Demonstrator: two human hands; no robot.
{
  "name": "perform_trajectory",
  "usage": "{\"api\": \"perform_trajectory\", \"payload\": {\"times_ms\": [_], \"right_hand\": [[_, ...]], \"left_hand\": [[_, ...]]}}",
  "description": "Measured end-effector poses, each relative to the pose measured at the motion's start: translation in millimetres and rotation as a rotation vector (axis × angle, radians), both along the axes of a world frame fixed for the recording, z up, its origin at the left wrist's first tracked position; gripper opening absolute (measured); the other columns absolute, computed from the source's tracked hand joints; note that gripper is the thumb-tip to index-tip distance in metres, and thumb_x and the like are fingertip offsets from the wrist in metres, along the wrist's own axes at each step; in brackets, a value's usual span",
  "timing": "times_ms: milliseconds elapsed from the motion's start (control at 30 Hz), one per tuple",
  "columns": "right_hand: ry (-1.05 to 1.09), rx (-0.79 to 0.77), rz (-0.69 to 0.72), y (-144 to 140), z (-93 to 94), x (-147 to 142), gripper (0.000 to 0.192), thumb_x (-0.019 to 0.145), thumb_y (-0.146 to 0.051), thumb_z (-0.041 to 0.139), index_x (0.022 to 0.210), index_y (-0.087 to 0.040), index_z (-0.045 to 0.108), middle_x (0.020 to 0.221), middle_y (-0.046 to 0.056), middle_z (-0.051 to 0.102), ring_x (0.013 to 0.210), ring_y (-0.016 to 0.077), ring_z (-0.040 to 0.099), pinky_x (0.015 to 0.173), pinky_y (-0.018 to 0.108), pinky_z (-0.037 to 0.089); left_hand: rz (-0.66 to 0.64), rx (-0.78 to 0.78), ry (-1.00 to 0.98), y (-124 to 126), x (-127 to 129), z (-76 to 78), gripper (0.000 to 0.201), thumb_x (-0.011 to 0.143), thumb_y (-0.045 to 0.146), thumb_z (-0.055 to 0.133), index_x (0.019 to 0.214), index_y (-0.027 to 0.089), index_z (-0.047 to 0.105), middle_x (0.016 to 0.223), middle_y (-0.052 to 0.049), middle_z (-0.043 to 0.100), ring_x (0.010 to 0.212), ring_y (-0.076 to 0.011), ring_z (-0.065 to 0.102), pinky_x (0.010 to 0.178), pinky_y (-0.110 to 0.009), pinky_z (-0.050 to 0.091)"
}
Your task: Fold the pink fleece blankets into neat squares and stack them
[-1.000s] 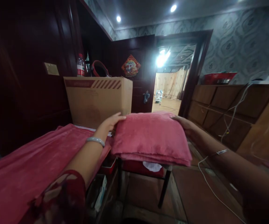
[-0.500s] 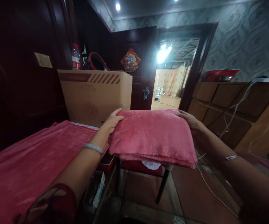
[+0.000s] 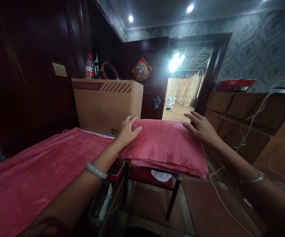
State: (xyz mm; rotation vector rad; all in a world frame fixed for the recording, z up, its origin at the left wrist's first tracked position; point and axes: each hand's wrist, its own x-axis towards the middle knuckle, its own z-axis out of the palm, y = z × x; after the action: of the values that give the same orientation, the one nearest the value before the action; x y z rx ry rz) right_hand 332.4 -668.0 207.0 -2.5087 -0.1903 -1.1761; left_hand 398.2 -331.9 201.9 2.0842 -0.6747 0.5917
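Note:
A folded pink plush blanket [image 3: 164,144] lies on a small dark-legged stool or table [image 3: 174,197] in front of me. At the blanket's upper left corner is my left hand [image 3: 129,131], fingers spread and thumb apart, with a grey bangle on the wrist. My right hand [image 3: 199,126] hovers by the upper right corner, its fingers stretched out and parted. Neither hand grips the cloth; whether the fingertips touch it I cannot tell for sure. Beneath the blanket, a red surface and a white cloth or paper [image 3: 161,175] show on a lower level.
Another pink cover [image 3: 51,171] spreads over a bed-like surface at left. Behind it stands a cardboard box [image 3: 105,105] with a bottle [image 3: 89,67] on top. Wooden cabinets [image 3: 251,115] line the right side; a white cable [image 3: 221,197] trails over the floor. A doorway opens ahead.
Both hands have let go of the blanket's top corners and their fingers have opened. The blanket stays on its support. My view has tilted slightly upward.

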Motion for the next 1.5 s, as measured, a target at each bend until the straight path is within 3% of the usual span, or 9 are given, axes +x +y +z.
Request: {"api": "perform_trajectory", "payload": {"times_ms": [167,333,433,567,667,833,1000,1200,1500], "right_hand": [[0.115,-0.353,0.146,45.2,-7.8,-16.4,0.052,0.088,-0.049,0.06,0.135,-0.027,0.061,0.143,0.012,0.057,0.131,0.038,0.051,0.109,0.063,0.038],[-0.089,-0.293,0.256,95.5,-23.5,-48.6,0.038,0.096,-0.039,0.051,0.129,-0.024,0.064,0.133,0.011,0.065,0.127,0.0323,0.056,0.106,0.055,0.046],[0.041,-0.238,0.575,148.8,-51.6,-68.6,0.036,0.098,-0.032,0.048,0.13,-0.027,0.063,0.127,0.009,0.068,0.113,0.0249,0.066,0.095,0.041,0.056],[0.43,-0.416,1.015,233.5,-114.0,-78.6,0.04,0.094,-0.024,0.052,0.132,-0.026,0.063,0.138,0.009,0.062,0.125,0.0246,0.06,0.102,0.039,0.053],[0.591,-0.469,1.19,297.5,-153.6,-68.8,0.047,0.088,-0.018,0.055,0.135,-0.022,0.061,0.142,0.011,0.059,0.131,0.0261,0.056,0.108,0.043,0.048],[0.565,-0.345,1.365,412.4,-191.8,-38.0,0.054,0.093,-0.028,0.053,0.146,-0.02,0.05,0.147,0.013,0.054,0.135,0.0259,0.051,0.114,0.046,0.04],[0.504,-0.389,1.236,508.6,-223.0,-14.9,0.059,0.098,-0.04,0.042,0.155,-0.021,0.036,0.159,0.014,0.036,0.149,0.0298,0.029,0.119,0.056,0.027],[0.528,-0.673,1.04,529.2,-258.9,2.2,0.059,0.098,-0.047,0.036,0.154,-0.026,0.038,0.162,0.009,0.03,0.149,0.0328,0.027,0.117,0.058,0.027],[0.356,-0.527,1.155,529.0,-323.6,43.2,0.07,0.087,-0.064,0.029,0.149,-0.034,0.045,0.154,0.005,0.046,0.144,0.0348,0.038,0.11,0.06,0.038]], "left_hand": [[0.026,0.21,-0.121,40.7,-39.3,-34.1,0.054,0.086,0.035,0.061,0.139,0.022,0.055,0.155,-0.012,0.042,0.142,-0.0311,0.038,0.119,-0.051,0.027],[0.14,0.365,0.071,125.6,-86.5,-105.1,0.057,0.086,0.032,0.058,0.142,0.022,0.051,0.154,-0.011,0.045,0.144,-0.0299,0.039,0.119,-0.05,0.032],[0.288,0.493,0.284,180.8,-129.2,-146.3,0.059,0.085,0.031,0.059,0.143,0.02,0.051,0.154,-0.012,0.046,0.143,-0.0303,0.041,0.118,-0.049,0.034],[0.524,0.601,0.48,247.1,-196.4,-179.0,0.062,0.085,0.03,0.058,0.146,0.017,0.048,0.155,-0.014,0.043,0.144,-0.0301,0.039,0.118,-0.048,0.033],[0.726,0.646,0.55,290.7,-247.7,-188.9,0.06,0.09,0.03,0.051,0.147,0.014,0.045,0.155,-0.016,0.043,0.144,-0.0285,0.04,0.12,-0.046,0.031],[1.099,0.681,0.689,343.1,-326.4,-192.5,0.062,0.096,0.036,0.043,0.153,0.013,0.037,0.158,-0.018,0.036,0.149,-0.0326,0.029,0.121,-0.057,0.022],[1.351,0.619,0.865,362.0,-381.2,-201.7,0.066,0.098,0.047,0.039,0.156,0.019,0.031,0.164,-0.015,0.022,0.152,-0.0347,0.016,0.118,-0.064,0.019],[1.352,0.558,0.86,357.1,-397.1,-216.1,0.063,0.099,0.051,0.035,0.156,0.025,0.03,0.166,-0.011,0.019,0.153,-0.0338,0.012,0.119,-0.064,0.016],[1.291,0.388,0.816,345.4,-410.2,-210.7,0.068,0.096,0.057,0.043,0.155,0.025,0.033,0.165,-0.01,0.02,0.154,-0.031,0.012,0.121,-0.062,0.011]]}}
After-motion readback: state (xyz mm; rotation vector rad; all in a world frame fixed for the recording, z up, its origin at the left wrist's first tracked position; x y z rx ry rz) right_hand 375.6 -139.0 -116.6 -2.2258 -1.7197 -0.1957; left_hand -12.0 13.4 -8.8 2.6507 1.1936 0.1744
